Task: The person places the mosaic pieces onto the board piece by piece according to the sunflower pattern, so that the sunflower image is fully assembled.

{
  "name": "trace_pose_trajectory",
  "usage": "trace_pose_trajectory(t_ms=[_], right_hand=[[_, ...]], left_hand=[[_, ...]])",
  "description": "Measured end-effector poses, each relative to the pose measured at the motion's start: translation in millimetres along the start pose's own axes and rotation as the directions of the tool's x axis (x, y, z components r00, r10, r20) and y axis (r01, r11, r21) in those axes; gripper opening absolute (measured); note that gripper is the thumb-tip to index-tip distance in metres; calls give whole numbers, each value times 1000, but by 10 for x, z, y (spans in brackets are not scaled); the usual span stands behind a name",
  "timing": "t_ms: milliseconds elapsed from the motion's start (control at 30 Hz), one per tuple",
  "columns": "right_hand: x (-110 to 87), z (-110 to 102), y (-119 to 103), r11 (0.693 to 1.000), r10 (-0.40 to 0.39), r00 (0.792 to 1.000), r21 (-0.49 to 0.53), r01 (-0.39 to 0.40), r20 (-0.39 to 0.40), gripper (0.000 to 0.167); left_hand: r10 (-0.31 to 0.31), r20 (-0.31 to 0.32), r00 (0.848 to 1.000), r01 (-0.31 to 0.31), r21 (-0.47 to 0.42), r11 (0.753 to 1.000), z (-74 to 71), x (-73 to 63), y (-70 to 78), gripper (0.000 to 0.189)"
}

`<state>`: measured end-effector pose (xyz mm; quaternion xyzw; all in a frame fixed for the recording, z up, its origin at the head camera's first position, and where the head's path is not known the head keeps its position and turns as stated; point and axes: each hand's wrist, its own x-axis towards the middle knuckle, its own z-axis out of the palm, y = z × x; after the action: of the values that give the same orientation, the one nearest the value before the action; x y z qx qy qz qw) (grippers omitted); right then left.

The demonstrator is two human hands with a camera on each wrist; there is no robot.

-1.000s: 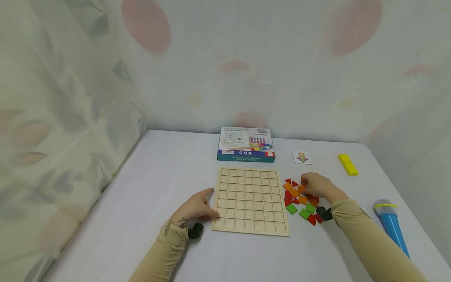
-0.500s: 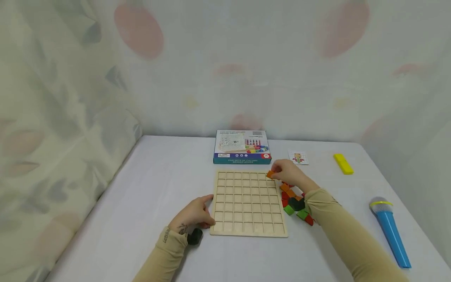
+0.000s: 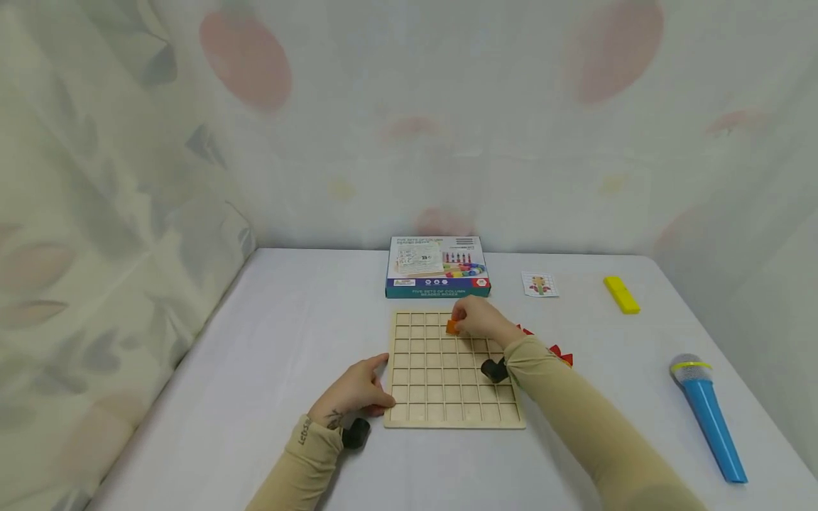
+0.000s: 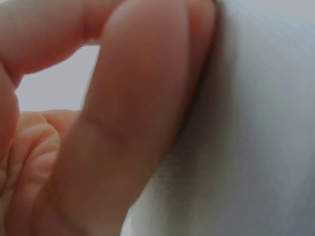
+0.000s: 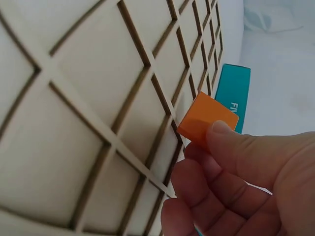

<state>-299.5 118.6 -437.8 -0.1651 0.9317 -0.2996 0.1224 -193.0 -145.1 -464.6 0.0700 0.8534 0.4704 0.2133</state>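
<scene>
A square wooden grid board lies on the white table. Over its upper rows, my right hand pinches an orange square tile between thumb and fingers. The right wrist view shows that tile tilted near the grid, the thumb on its face. At the board's left edge rests my left hand, index finger extended and thumb touching the lower-left edge. In the left wrist view, the left hand fills much of the picture. Red tiles show beyond the right sleeve, which hides other pieces.
Behind the board sits a flat cardboard box. A small picture card and a yellow block lie at the back right. Along the right side is a blue toy microphone.
My right hand has gone from the tile pile leftward over the board, carrying an orange square tile it picked up there. The left hand stays at the board's left edge.
</scene>
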Motion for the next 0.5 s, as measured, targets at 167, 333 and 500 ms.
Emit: trace_pose_trajectory(t_ms=[167, 333, 500], right_hand=[[35, 53, -9, 1000, 5, 1000, -2, -5, -3, 6], [54, 82, -42, 1000, 7, 1000, 3, -7, 0, 5], [77, 126, -62, 1000, 26, 1000, -9, -26, 0, 4]], left_hand=[[26, 29, 999, -25, -25, 999, -18, 5, -26, 96], [46, 55, 997, -44, -48, 998, -36, 12, -36, 101], [37, 56, 998, -33, -59, 998, -34, 20, -50, 104]])
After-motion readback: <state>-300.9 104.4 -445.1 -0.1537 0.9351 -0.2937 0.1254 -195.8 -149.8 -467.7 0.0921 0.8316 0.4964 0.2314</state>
